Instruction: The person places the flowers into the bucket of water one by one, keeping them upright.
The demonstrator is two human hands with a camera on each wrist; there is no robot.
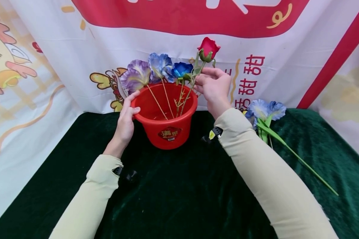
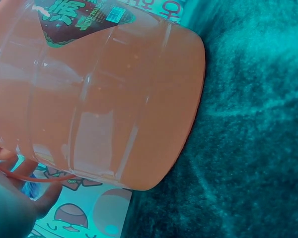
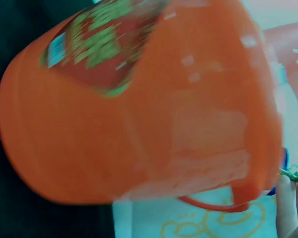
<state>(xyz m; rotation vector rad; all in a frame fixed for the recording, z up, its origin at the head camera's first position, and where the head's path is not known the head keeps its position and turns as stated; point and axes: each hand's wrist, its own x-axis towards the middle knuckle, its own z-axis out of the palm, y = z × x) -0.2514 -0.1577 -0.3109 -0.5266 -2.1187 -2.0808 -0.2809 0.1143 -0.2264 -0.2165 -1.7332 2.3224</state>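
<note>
A red plastic bucket point(image 1: 167, 132) stands upright on the dark green cloth. My left hand point(image 1: 126, 121) grips its left rim, thumb over the edge; in the left wrist view the fingers show beside the bucket's thin handle point(image 2: 35, 177). My right hand point(image 1: 213, 86) pinches the stem of a red rose point(image 1: 208, 49) above the right rim, and the stem's lower end is inside the bucket. Leaning in the bucket are a purple iris-like flower point(image 1: 136, 75), a light blue one point(image 1: 161, 67) and a deep blue rose point(image 1: 182, 70). The right wrist view shows fingertips on a green stem point(image 3: 289, 174).
Right of the right forearm, a blue iris-like flower point(image 1: 266, 111) with a long green stem lies on the green cloth point(image 1: 173, 199). A white printed curtain point(image 1: 59, 66) hangs close behind the bucket. Black bands with small devices sit at both wrists.
</note>
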